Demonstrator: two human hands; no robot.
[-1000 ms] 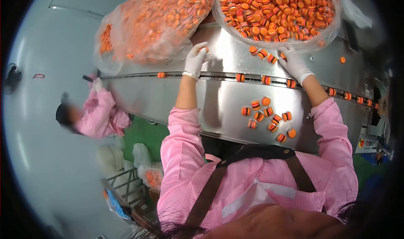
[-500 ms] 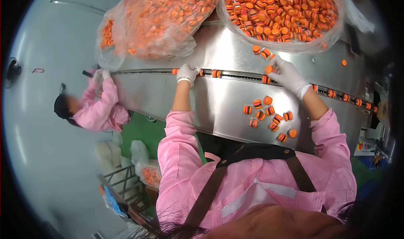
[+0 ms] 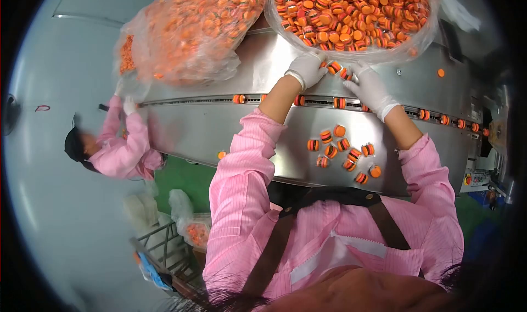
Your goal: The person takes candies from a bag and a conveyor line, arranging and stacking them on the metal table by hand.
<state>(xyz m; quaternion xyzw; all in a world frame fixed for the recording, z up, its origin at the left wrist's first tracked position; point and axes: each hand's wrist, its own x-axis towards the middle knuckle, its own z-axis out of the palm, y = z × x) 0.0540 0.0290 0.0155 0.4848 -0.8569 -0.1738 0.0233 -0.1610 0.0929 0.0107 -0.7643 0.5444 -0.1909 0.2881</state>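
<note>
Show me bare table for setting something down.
Free: steel table left of the left sleeve, past a stray burger-shaped candy; beyond the conveyor track, between the left plastic bag and left hand. Crowded: the candy cluster right of that sleeve, and candies beside the right hand.

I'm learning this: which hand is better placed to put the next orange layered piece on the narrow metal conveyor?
Probably the white-gloved left hand: it seems to touch a piece; the right hand looks empty.

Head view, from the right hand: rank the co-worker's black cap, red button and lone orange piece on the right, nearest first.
1. Lone orange piece: right of the right hand.
2. Red button: lower right of the view.
3. Co-worker's black cap: far left.
</note>
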